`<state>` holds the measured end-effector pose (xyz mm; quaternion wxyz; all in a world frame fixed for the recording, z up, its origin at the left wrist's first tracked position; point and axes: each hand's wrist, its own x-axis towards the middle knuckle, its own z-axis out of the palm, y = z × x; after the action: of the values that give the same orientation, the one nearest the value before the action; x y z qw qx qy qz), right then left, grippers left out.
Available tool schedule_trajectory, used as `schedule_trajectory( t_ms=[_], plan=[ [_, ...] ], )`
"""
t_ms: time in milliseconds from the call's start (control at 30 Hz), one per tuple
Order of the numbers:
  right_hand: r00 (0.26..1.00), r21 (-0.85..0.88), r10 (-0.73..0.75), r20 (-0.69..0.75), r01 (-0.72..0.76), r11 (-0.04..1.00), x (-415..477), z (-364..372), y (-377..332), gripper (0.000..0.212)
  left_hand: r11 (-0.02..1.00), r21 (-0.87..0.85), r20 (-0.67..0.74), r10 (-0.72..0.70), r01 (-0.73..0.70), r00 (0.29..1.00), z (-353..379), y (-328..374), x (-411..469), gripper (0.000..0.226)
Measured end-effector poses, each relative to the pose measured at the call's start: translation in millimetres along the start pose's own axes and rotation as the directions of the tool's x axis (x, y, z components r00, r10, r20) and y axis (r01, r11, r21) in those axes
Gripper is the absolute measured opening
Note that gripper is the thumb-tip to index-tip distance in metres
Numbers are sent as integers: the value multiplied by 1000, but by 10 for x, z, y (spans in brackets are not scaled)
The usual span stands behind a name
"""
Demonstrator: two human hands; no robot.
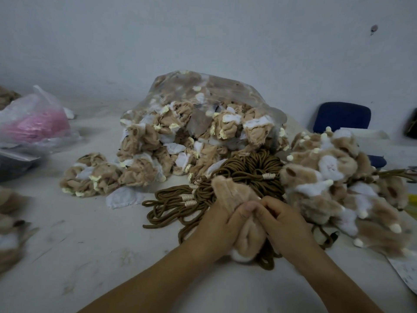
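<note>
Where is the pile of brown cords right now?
Head view, centre: the brown cords lie on the table, between the clear bag behind and the held plush piece.

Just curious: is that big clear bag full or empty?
Full: the clear bag bulges with tan plush pieces, some spilling onto the table.

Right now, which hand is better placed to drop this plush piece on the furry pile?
Probably the right hand: it grips the plush piece, and the furry pile lies beside it, away from the left hand.
</note>
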<state>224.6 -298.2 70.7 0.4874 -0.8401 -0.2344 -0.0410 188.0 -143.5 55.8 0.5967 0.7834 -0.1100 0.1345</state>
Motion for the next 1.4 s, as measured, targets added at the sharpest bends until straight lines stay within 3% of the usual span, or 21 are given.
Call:
schedule_trajectory(
  t_ms=[100, 233, 400, 600, 733, 933, 1100, 1233, 1400],
  plan=[
    [999, -24, -31, -16, 30, 999, 25, 16, -4, 49, 986, -163, -49, -46, 38, 998, -86, -17, -16, 47],
    [991, -167, -120, -59, 109, 980, 15, -37, -1, 50, 970, -244, -211, -76, 23, 975, -187, 6, 23, 57],
    [983, -278, -173, -64, 149, 949, 15, -81, -1, 47, 977, -210, -247, -29, -24, 969, -192, 57, 42, 39],
    [991, -266, -121, -52, 103, 958, 24, 8, 15, 48, 983, -178, -451, -38, -48, 892, -164, 23, 15, 40],
    [995, -187, -84, -48, 74, 980, 16, 110, 10, 46, 994, -93, -513, -5, -50, 858, -96, 61, 9, 25],
    [991, -103, -122, -57, 116, 988, 21, 80, -9, 48, 997, 61, -405, 63, -41, 912, -47, 41, -14, 31],
    [994, -82, -95, -46, 91, 992, 24, 65, -6, 47, 1000, 11, -244, -3, 6, 970, -48, 30, 7, 33],
    [993, -64, -99, -56, 96, 993, 22, 75, -5, 51, 993, -117, -259, -35, 5, 965, -104, 73, 27, 29],
    [992, -219, -118, -35, 108, 970, 15, 79, -5, 48, 989, -148, -294, -24, -20, 955, -209, 87, 44, 35]
  ],
)
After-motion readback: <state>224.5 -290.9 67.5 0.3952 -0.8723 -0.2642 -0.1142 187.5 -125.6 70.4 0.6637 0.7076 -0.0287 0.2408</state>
